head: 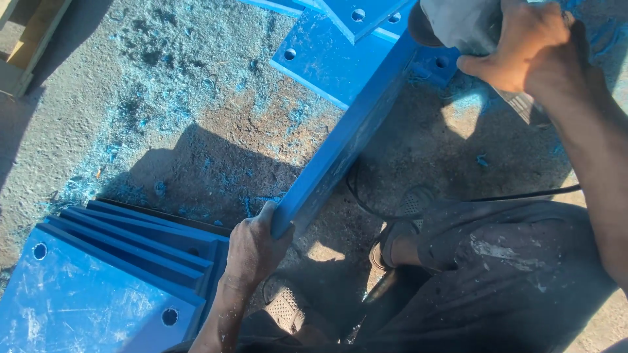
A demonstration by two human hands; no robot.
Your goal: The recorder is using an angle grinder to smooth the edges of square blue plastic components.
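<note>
My left hand (254,245) grips the near end of a long blue plastic bar (347,140) that runs from low centre up to the top right. My right hand (523,46) is closed over a grey power tool (458,23) resting at the far end of that bar. The tool's working end is hidden by its body and my hand. The bar's far end lies against blue plates with round holes (327,59). My dark-trousered knee (517,261) and sandalled foot (399,229) sit just right of the bar.
A stack of blue plastic plates with holes (111,287) lies at the lower left. Blue shavings (163,85) cover the rough concrete ground. A black cable (523,194) runs across the ground by my foot. A wooden frame (29,39) stands at the top left.
</note>
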